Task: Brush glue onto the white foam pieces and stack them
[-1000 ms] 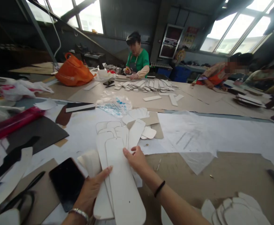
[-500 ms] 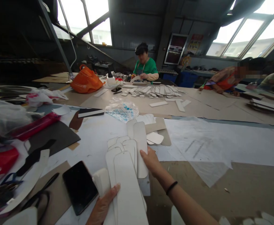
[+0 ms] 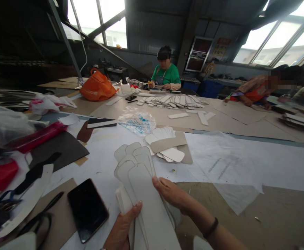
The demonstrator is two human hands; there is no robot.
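A fanned bundle of long off-white strips with rounded ends, perhaps card, extends away from me over the table. My left hand is closed around its left side, thumb on the top strip. At the right edge of the bundle, my right hand grips with the thumb near the top strip; its other fingers are mostly hidden behind the strips. Just beyond lies a loose pile of similar white pieces, with a beige strip across it. A dark-screened phone rests left of my left hand.
A crumpled clear plastic bag lies ahead. Scissors and plastic bags crowd the left. Across the table a person in green sits behind a row of white pieces; another person leans in at the right.
My right hand has come back toward me, bringing the separate strip it held against the bundle's right side. The bundle in my left hand has tilted and shifted slightly right.
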